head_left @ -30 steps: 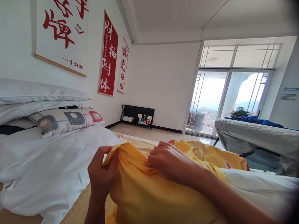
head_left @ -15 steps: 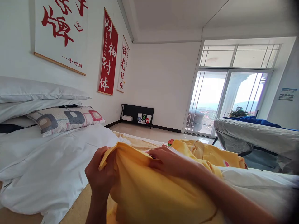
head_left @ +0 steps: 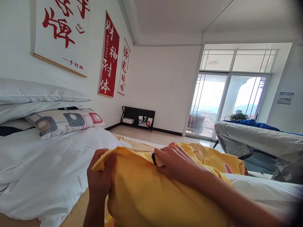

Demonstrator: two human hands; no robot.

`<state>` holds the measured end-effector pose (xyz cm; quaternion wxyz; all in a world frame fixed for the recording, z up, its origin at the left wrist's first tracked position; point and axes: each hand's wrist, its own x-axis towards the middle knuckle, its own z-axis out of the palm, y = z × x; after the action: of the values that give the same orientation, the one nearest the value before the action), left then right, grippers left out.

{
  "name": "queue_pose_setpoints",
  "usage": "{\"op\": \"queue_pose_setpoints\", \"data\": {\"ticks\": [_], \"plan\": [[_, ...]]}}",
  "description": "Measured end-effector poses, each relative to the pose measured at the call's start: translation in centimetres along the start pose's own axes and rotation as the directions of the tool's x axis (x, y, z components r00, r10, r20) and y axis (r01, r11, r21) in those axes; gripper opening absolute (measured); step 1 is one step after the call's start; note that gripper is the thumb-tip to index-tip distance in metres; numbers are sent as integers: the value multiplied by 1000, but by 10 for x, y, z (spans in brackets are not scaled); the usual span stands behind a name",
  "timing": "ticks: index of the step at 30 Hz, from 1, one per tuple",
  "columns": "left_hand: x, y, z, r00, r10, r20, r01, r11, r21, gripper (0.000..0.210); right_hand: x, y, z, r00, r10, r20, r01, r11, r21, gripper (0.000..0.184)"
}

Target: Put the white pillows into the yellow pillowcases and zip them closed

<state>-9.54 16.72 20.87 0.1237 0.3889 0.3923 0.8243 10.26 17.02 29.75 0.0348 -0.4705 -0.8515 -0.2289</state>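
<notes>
A large piece of yellow cloth (head_left: 146, 186) hangs in front of me, raised between both hands. My left hand (head_left: 100, 173) is closed on its upper left corner, the thumb inside the fold and the edge draped over the fingers. Farther right along the same edge, my right hand (head_left: 171, 159) pinches the cloth, with its fingertips partly hidden. A small black strip (head_left: 154, 158) shows at the edge beside the right fingertips. Behind the right forearm lies more yellow cloth (head_left: 213, 156), crumpled, with a pink and a red printed patch.
White bedding (head_left: 71, 164) is heaped at left, below a patterned pillow (head_left: 68, 121) and white pillows (head_left: 40, 91). A plastic-wrapped piece of furniture (head_left: 260, 135) with blue cloth on it stands at right. A low black shelf (head_left: 137, 113) stands by the far wall.
My left hand has moved slightly left, and the cloth edge between the hands is stretched wider and flatter. The black strip by my right fingers shows more clearly. The view has shifted slightly.
</notes>
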Motion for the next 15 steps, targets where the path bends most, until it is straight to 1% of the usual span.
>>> {"op": "queue_pose_setpoints", "data": {"ticks": [2, 3, 5, 7, 9, 11, 13, 15], "plan": [[-6, 2, -2, 997, 81, -20, -81, 997, -1, 27, 3, -5, 0, 1000, 26, -16, -27, 995, -99, 12], [-9, 4, -2, 993, 107, -40, -107, 994, -8, 25, 4, -7, 0, 998, 40, -46, -46, 989, -139, 16], [-14, 7, -2, 990, 118, -74, -120, 992, -30, 24, 7, -8, 1, 987, 64, -145, -90, 980, -179, 20], [-15, 7, -3, 990, 102, -94, -106, 994, -37, 24, 7, -6, 2, 964, 75, -254, -120, 979, -166, 19], [-12, 4, -3, 992, 85, -94, -88, 996, -23, 25, 7, -3, 2, 946, 63, -318, -107, 986, -125, 17], [-5, -1, -4, 992, 70, -101, -70, 998, -2, 27, 5, 1, 0, 942, 71, -329, -91, 995, -43, 15], [3, -6, -4, 992, 47, -114, -47, 999, -4, 31, 4, 7, -5, 943, 139, -303, -117, 989, 90, 13], [9, -10, -4, 992, 22, -128, -25, 999, -25, 34, 3, 14, -11, 940, 231, -252, -176, 959, 221, 12]]}}
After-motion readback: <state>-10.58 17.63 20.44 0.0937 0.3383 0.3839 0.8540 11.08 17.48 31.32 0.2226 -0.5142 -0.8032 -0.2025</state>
